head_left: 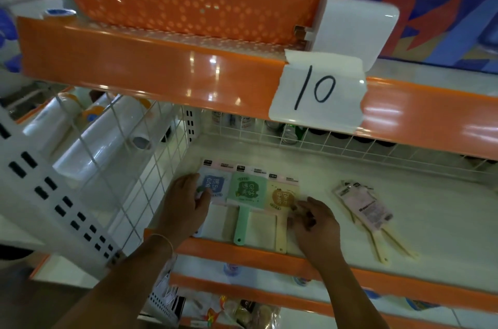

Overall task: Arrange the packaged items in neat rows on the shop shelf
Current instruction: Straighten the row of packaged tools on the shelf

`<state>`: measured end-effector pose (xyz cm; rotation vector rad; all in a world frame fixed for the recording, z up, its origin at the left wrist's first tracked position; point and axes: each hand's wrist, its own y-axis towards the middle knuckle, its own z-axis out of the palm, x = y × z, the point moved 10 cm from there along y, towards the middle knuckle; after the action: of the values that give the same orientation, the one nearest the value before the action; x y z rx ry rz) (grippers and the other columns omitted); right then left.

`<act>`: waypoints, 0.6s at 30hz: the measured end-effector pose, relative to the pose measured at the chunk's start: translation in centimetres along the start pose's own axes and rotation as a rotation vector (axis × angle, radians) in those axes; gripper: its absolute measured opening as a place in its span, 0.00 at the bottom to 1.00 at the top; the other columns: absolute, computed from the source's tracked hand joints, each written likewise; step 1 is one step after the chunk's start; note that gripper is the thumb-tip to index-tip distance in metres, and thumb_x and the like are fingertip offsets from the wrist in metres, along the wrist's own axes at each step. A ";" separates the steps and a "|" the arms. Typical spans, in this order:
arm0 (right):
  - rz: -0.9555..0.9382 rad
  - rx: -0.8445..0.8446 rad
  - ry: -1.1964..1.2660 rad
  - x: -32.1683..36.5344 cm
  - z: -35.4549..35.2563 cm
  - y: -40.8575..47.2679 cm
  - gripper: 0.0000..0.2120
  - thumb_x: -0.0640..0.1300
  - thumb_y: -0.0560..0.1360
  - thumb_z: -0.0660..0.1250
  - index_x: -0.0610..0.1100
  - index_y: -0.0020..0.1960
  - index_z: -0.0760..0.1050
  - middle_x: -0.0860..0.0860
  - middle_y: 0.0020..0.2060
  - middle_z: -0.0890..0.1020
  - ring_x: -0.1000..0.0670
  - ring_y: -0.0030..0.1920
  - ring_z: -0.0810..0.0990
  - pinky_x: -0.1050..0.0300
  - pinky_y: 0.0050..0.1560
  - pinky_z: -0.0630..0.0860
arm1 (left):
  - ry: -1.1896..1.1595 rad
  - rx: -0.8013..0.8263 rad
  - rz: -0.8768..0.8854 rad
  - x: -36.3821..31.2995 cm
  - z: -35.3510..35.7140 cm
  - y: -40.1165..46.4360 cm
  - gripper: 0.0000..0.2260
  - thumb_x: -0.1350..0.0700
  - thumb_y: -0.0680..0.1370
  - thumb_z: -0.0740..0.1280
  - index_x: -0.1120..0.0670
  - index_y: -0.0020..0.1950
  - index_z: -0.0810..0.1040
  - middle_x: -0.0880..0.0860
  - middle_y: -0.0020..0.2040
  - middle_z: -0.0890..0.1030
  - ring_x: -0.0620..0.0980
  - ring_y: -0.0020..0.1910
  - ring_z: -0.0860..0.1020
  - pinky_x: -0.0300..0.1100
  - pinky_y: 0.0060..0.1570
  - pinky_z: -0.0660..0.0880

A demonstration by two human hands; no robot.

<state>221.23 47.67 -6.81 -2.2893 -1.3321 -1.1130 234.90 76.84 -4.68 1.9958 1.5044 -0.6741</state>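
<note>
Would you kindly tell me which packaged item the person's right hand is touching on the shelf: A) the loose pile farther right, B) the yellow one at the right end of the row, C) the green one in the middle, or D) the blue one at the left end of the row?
B: the right hand touches the lower right edge of the yellow packaged item, while the left hand rests on the blue one.

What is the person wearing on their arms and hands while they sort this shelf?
Both forearms are bare, with no sleeves in view and no gloves. The left hand has a thin, pale bangle round its wrist. The right hand shows nothing on its wrist. Whether any fingers carry rings is too blurred to tell.
</note>
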 end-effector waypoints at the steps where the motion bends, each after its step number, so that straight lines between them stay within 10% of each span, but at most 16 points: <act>1: 0.038 -0.036 0.043 -0.3 -0.6 0.0 0.14 0.42 0.71 0.73 0.44 0.57 0.81 0.49 0.58 0.79 0.46 0.59 0.78 0.52 0.59 0.76 | -0.005 -0.001 -0.008 0.6 0.1 0.1 0.19 0.45 0.79 0.62 0.56 0.63 0.74 0.55 0.56 0.79 0.53 0.56 0.77 0.50 0.54 0.78; 7: -0.081 -0.238 -0.181 -1.0 -6.1 1.6 0.23 0.54 0.66 0.67 0.42 0.56 0.81 0.39 0.56 0.81 0.36 0.57 0.78 0.39 0.59 0.74 | -0.129 -0.063 0.002 -0.4 -0.8 -0.4 0.14 0.51 0.81 0.61 0.55 0.63 0.75 0.51 0.54 0.79 0.48 0.53 0.78 0.44 0.56 0.75; 13: 0.288 0.108 -0.550 -9.2 -9.0 4.0 0.47 0.67 0.67 0.68 0.52 0.77 0.52 0.42 0.76 0.53 0.37 0.74 0.55 0.41 0.73 0.56 | -0.113 -0.107 -0.072 -0.1 -1.2 -1.1 0.13 0.51 0.81 0.60 0.59 0.54 0.79 0.57 0.49 0.81 0.55 0.47 0.79 0.49 0.49 0.77; 18: 0.303 0.114 -0.547 -9.2 -9.2 4.6 0.42 0.65 0.67 0.67 0.55 0.75 0.55 0.44 0.72 0.62 0.38 0.70 0.62 0.42 0.69 0.61 | -0.079 -0.078 0.059 -2.6 -0.9 -2.1 0.22 0.51 0.75 0.60 0.64 0.61 0.77 0.64 0.57 0.78 0.59 0.57 0.76 0.45 0.58 0.69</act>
<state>217.95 34.28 -6.65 -2.6948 -1.1090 -0.3143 232.24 76.11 -2.54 1.9247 1.3992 -0.6516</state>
